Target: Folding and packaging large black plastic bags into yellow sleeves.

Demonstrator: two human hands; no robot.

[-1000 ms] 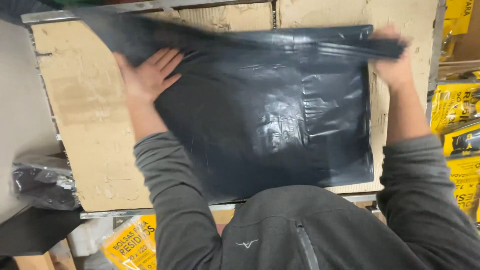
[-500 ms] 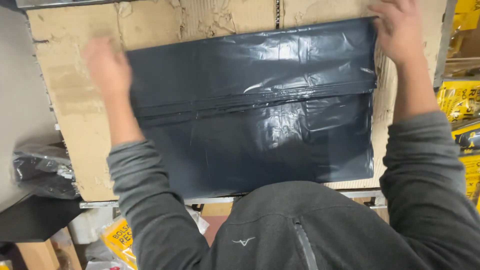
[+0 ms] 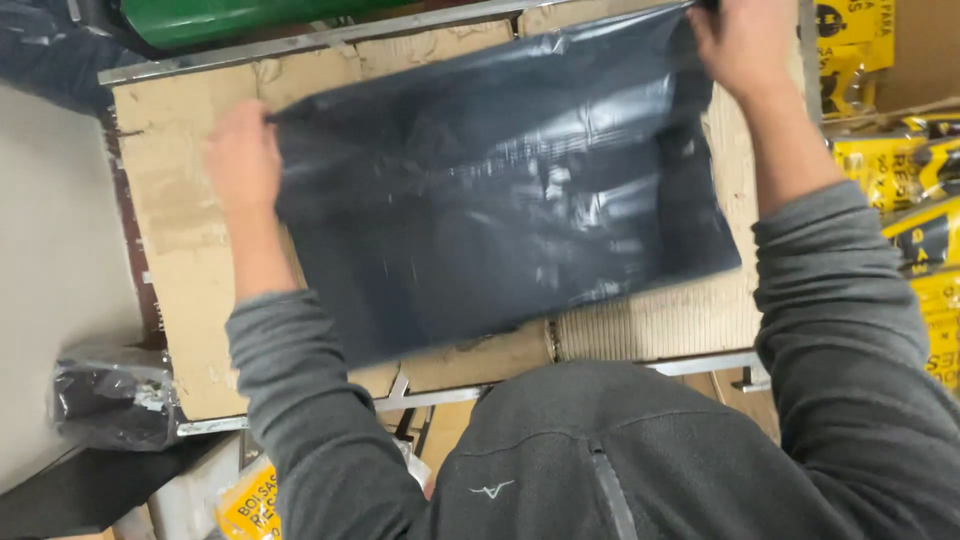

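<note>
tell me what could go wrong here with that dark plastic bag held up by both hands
1. Each hand grips only a far corner: the left hand and the right hand pinch the dark plastic bag, so the slick film might slip from one and flop down.
2. The cardboard sheet under it has torn, ragged edges, which could snag the thin plastic.
3. The bag's near edge hangs close to the metal table frame and might catch there.

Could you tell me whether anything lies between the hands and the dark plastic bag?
Nothing visible does: the left hand and right hand each grip an upper corner of the dark grey plastic bag above the cardboard-covered table.
</note>
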